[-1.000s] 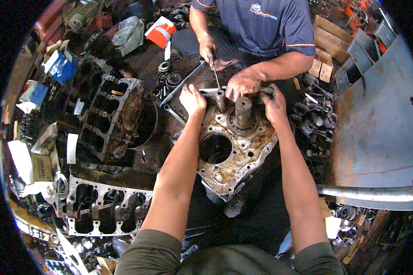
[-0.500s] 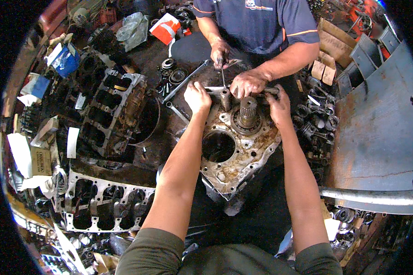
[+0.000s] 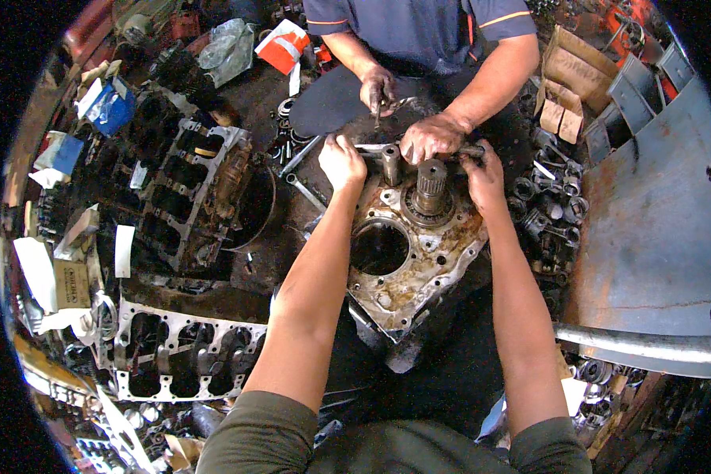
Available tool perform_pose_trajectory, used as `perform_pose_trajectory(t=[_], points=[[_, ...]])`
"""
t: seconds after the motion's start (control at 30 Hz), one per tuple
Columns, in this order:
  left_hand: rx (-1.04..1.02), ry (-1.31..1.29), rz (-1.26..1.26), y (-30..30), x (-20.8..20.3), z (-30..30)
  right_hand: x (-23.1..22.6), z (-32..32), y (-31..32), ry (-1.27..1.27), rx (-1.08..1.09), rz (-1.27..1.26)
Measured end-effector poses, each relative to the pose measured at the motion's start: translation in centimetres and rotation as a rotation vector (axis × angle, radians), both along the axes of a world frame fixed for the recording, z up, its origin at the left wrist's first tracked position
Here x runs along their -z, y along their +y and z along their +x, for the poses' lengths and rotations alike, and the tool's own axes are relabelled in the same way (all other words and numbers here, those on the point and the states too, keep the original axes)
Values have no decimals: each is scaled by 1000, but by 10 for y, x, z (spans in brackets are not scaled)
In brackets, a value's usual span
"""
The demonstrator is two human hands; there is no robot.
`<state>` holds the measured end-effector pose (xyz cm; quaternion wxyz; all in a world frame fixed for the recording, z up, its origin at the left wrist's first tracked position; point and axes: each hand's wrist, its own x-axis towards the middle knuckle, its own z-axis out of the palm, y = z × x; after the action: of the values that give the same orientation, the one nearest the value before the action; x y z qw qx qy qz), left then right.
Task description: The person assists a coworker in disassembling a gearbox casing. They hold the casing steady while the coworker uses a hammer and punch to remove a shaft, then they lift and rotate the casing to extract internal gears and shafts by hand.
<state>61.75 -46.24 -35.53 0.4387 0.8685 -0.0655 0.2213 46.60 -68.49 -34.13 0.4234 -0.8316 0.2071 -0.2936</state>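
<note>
A worn, oily metal gearbox housing point(image 3: 419, 272) stands before me, with a large round hole and several bolt holes. A splined shaft point(image 3: 432, 182) rises through a bearing at its far end, beside a short metal post point(image 3: 392, 167). My left hand point(image 3: 342, 163) is closed around a grey metal bar or edge at the far left; its fingertips are hidden. My right hand point(image 3: 484, 178) grips the dark end of it at the far right. Between my hands rests a co-worker's hand point(image 3: 434, 139). The co-worker's other hand point(image 3: 379, 91) holds a thin tool, perhaps a screwdriver.
Engine blocks point(image 3: 183, 347) lie on the left, near a long wrench point(image 3: 304, 193) on the dark floor. Several pistons with rods point(image 3: 549, 209) are heaped at right beside a large grey metal panel point(image 3: 648, 245). Cardboard boxes point(image 3: 577, 71) stand at the back right.
The co-worker's thin tool has come away from the post's top and moved back. The co-worker's body has shifted back and left. My hands keep their hold, with the view shifting slightly.
</note>
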Motion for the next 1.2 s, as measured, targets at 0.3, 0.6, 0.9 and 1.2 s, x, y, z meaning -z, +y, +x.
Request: perform_pose_trajectory(t=[0.3, 0.6, 0.9, 1.2], points=[[19, 6, 257, 0, 9, 8, 0, 0, 3, -46, -23, 131], [26, -125, 356, 2, 12, 9, -3, 0, 4, -49, 16, 97], [34, 42, 84, -1, -6, 0, -16, -4, 12, -49, -20, 112], [20, -2, 149, -2, 16, 14, 8, 4, -3, -57, -40, 125]])
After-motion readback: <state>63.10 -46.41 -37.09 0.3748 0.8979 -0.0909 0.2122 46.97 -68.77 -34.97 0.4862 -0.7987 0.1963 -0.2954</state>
